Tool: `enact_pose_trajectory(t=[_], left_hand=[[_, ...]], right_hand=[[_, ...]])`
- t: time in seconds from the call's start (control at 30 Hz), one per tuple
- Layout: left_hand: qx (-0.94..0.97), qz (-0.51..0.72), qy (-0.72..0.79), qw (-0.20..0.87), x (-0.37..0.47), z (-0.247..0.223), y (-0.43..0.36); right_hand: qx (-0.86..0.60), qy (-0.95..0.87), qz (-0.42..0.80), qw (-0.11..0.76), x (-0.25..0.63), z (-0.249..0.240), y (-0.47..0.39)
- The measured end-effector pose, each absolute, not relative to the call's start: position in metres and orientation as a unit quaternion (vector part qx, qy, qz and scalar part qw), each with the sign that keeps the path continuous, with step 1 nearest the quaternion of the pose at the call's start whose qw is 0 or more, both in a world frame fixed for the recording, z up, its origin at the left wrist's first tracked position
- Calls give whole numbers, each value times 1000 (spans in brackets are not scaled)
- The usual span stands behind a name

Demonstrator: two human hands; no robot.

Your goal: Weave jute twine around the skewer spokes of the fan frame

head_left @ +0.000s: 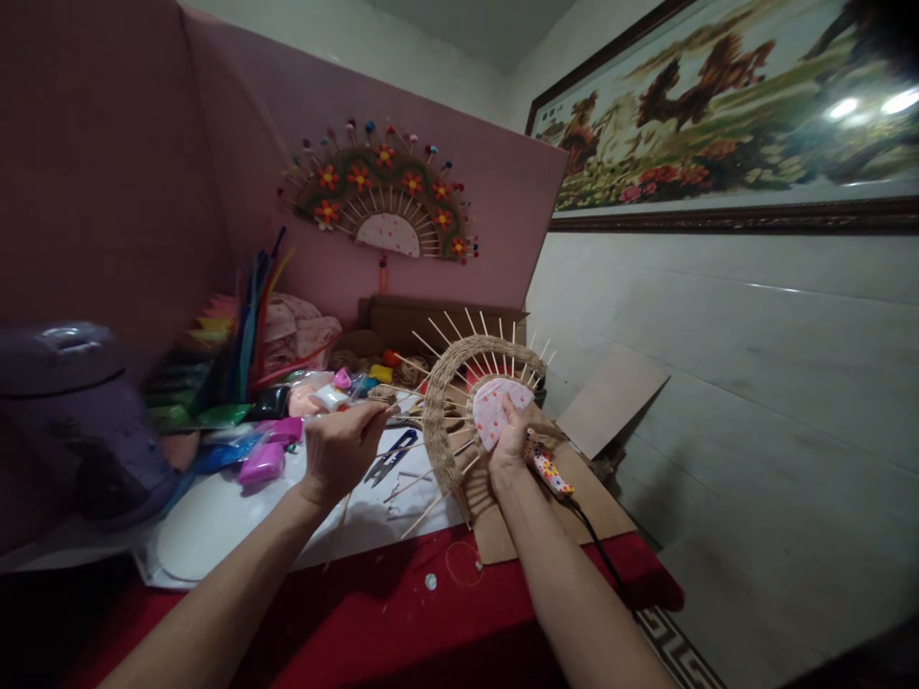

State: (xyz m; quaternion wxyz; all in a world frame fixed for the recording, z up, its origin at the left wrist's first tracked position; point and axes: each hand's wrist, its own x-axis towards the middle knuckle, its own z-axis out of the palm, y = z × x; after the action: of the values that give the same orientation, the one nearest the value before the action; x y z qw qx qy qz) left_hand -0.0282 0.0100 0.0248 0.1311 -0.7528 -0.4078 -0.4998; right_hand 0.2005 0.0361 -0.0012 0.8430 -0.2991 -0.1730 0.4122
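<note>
My right hand (511, 442) grips a half-round woven fan (446, 407) at its pink spotted centre piece (490, 407), thumb on the front. Thin wooden sticks fan out from that centre through a band of brown twine and stick out past its edge. To the left of the fan, my left hand (343, 448) is closed in a pinch, close to the stick tips. A thin strand of twine (339, 531) hangs down below it; the pinched part itself is hidden by the fingers. Blue-handled thread snips (392, 455) lie on the white sheet between my hands.
A hot glue gun (549, 466) with a cord rests on cardboard (603, 502) at right. Colourful clay packets (262, 464), a white disc (215, 526) and a purple container (78, 421) are at left. A finished decorated fan (388, 187) hangs on the pink board behind.
</note>
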Motion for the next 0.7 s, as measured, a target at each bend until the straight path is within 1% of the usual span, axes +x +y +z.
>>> enact_pose_trajectory(t=[0.1, 0.27, 0.53, 0.7], left_hand=[[-727, -527, -429, 99, -30, 26, 11], [-695, -570, -435, 53, -32, 27, 11], [-643, -616, -454, -33, -34, 28, 13], [-630, -611, -471, -88, -36, 28, 18]], right_hand=[[-299, -145, 423, 843, 200, -1, 36], [-275, -168, 424, 846, 200, -3, 37], [-279, -175, 428, 842, 202, -8, 42], [-279, -176, 436, 837, 202, -8, 40]])
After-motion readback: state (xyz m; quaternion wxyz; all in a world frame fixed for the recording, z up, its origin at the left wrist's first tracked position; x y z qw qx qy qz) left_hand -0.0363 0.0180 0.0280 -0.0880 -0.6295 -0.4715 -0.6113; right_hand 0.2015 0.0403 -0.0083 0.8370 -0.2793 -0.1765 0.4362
